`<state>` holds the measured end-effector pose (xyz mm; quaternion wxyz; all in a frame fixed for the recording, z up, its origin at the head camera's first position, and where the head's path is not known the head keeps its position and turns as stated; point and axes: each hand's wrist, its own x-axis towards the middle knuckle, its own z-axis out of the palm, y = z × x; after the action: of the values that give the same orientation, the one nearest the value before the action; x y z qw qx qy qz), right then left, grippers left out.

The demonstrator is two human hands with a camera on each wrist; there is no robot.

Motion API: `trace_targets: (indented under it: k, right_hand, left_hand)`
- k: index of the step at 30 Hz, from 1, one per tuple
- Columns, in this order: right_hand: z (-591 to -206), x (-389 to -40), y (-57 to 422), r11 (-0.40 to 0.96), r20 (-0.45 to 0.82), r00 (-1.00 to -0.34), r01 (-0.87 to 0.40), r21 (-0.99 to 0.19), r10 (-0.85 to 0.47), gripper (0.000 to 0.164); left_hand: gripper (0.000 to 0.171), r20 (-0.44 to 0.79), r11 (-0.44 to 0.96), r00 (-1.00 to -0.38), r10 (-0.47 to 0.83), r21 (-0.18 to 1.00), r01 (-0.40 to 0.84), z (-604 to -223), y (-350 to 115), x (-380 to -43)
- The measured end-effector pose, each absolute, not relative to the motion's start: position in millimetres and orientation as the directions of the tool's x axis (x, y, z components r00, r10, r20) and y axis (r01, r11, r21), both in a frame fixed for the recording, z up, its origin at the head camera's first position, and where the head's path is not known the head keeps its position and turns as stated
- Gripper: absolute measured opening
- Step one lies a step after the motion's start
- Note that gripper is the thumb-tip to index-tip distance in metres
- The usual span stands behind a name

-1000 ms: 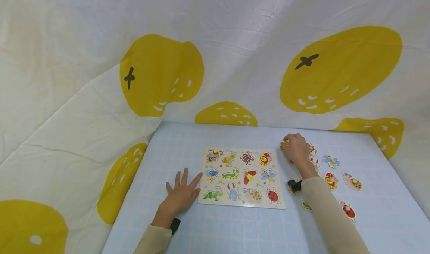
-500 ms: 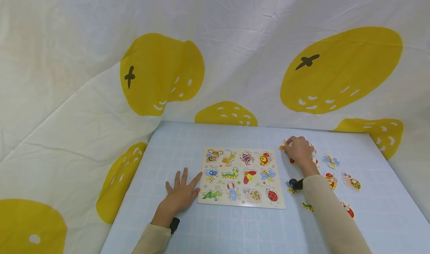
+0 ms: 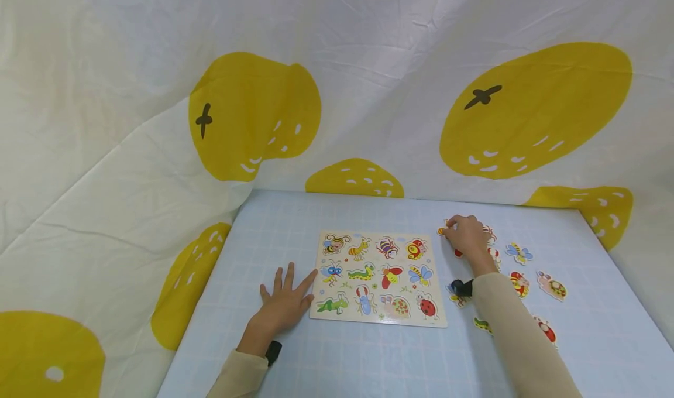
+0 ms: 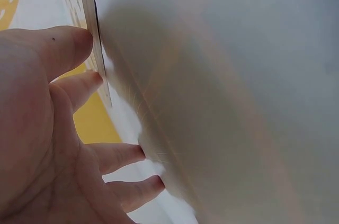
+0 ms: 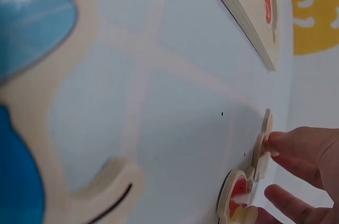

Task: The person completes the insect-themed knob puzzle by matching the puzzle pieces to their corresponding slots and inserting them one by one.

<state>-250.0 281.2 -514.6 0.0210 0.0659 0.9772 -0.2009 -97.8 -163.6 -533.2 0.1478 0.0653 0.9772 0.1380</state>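
Seeing left hand (image 3: pixel 284 308) spread, fingertips on the pale-blue table (image 3: pixel 389 363), with thumb and forefinger touching the left edge of the puzzle board (image 3: pixel 416 321). Got right hand (image 3: pixel 468 240) past the board's far right corner, pinching the orange-striped piece (image 3: pixel 441 232) between thumb and finger — can't tell if lifted. Also seeing a red piece (image 3: pixel 458 253) just beside, partly under that hand. Farther right, seeing more loose pieces, including a blue-winged piece (image 3: pixel 519 252) and a ladybug piece (image 3: pixel 546 330). Behind the table — finding white cloth (image 3: pixel 368 64) with yellow print.
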Motion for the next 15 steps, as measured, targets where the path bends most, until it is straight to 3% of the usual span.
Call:
trace_targets:
  k: [15]
  right_hand:
    - [-517.3,-252.5,281.1,0.913,-0.085,-0.989,0.142,-0.382,0.118,0.028]
  left_hand:
    - [0.058,-0.270,0.953,-0.949,0.165,0.292,0.083,-530.7,-163.9,-96.7]
